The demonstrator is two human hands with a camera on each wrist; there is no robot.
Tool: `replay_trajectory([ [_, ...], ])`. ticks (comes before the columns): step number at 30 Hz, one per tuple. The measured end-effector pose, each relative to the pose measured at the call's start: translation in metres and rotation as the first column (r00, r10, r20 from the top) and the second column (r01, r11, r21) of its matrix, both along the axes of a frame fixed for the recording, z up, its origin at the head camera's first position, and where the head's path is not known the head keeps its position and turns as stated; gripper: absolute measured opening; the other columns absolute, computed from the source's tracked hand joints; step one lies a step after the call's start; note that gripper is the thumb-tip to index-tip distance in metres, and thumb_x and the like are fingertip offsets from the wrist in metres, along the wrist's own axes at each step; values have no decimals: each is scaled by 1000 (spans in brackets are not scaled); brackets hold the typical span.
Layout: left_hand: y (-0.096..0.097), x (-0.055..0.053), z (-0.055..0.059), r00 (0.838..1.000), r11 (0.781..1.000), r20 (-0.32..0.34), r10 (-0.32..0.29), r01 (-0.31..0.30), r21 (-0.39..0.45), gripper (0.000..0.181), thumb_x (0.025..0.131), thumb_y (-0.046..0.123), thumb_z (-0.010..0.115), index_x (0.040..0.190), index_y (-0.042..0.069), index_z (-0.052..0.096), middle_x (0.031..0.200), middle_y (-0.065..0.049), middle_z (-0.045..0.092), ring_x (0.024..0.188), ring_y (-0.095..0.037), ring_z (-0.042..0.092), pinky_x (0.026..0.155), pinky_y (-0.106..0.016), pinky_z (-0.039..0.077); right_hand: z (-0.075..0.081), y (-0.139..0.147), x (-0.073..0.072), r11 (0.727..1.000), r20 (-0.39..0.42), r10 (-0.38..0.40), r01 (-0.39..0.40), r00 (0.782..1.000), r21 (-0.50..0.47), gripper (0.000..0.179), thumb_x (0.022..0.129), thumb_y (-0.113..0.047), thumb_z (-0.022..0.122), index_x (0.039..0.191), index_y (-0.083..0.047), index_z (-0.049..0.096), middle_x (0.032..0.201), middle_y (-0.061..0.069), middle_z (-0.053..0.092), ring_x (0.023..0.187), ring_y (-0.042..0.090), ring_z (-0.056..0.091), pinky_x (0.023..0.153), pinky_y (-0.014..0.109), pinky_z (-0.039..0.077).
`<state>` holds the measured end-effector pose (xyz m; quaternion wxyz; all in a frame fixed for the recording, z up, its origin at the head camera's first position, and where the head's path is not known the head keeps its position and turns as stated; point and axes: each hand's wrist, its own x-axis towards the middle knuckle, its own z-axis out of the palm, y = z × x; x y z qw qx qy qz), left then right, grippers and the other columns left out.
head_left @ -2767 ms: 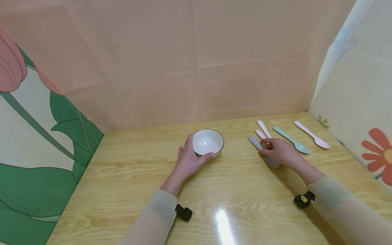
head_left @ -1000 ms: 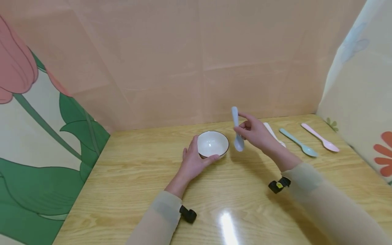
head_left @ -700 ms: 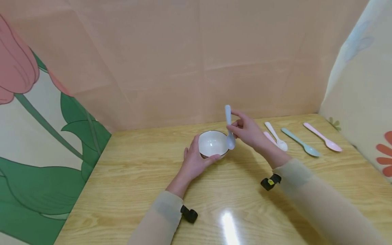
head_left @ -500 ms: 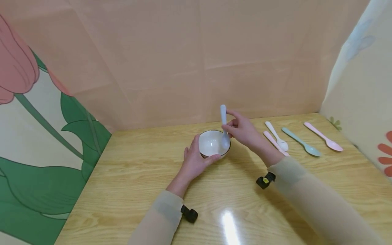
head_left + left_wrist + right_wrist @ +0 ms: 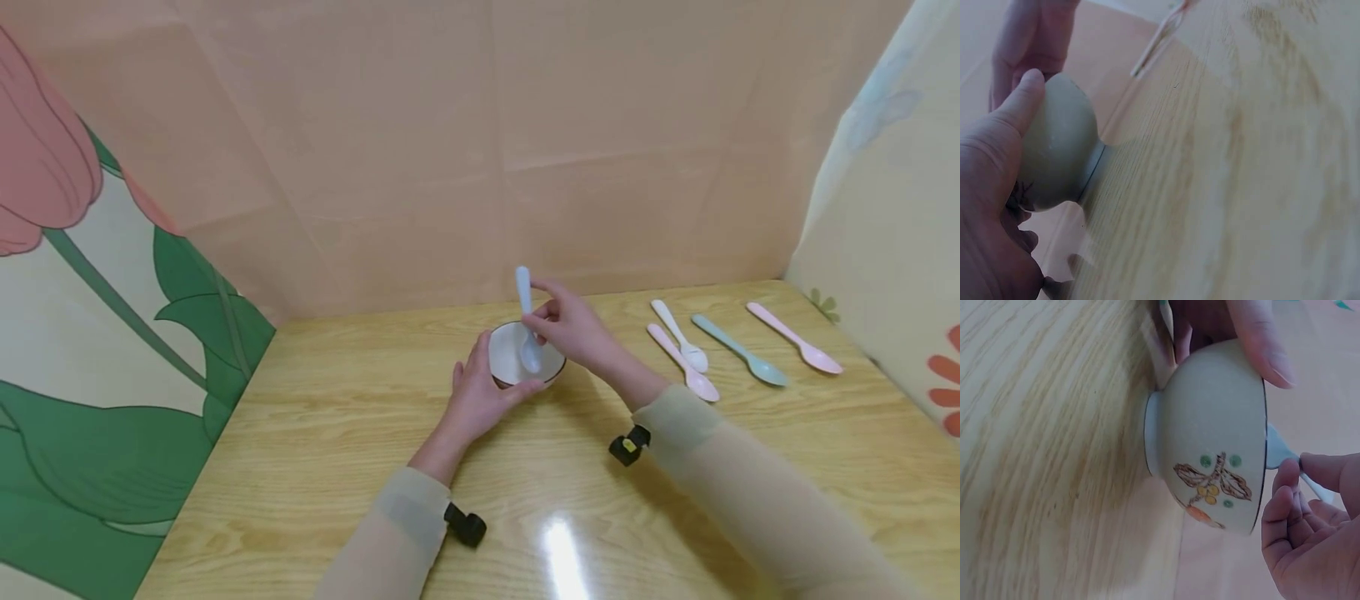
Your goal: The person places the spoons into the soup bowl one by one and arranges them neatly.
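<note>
Here, near the table's far edge (image 5: 405,318), the left hand (image 5: 478,398) grips a white bowl (image 5: 508,354); the right hand (image 5: 576,332) pinches a pale-blue spoon (image 5: 524,292), tip inside it, handle up toward that edge.

Beige sleeves (image 5: 750,492) bear black, seemingly strapped cameras (image 5: 469,528).

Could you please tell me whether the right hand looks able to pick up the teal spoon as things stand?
Probably not just now: the right hand has its grip on the pale blue spoon, whose head is in the painted bowl. Otherwise the way seems free, as nothing covers the teal spoon.
</note>
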<state>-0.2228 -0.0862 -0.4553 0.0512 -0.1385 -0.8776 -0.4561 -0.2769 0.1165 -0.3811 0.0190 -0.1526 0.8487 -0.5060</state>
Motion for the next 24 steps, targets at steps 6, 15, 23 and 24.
replay_trajectory([
  [6,1,0,-1,1000,1000,-1,-7,7,11,99,93,51,90,166,16,33,150,-8,60,135,-27,58,128,-74,11,-7,-6,-1,998,-17,-4,5,1000,65,65,109,-16,73,168,-16,44,103,14,77,83,27,70,71,38,58],
  [15,1,3,1,1000,1000,16,-16,16,15,99,95,49,89,168,16,30,154,-9,57,140,-29,56,128,-75,8,-10,-13,1,994,-12,25,-23,1000,103,63,110,-14,72,167,-14,45,103,15,76,82,27,70,74,39,56],
  [23,0,2,2,1000,999,12,-27,26,30,97,95,49,88,167,19,32,152,-3,57,140,-25,56,127,-75,8,-12,-19,2,987,-36,51,-45,998,155,63,109,-14,72,167,-14,46,103,12,76,78,24,70,71,39,56],
  [24,0,2,2,1000,999,9,-29,28,30,96,95,49,88,167,20,32,151,-2,58,140,-24,56,127,-75,8,-12,-19,2,986,-34,53,-47,998,162,63,109,-15,73,167,-15,46,103,12,77,77,24,70,71,38,56],
])
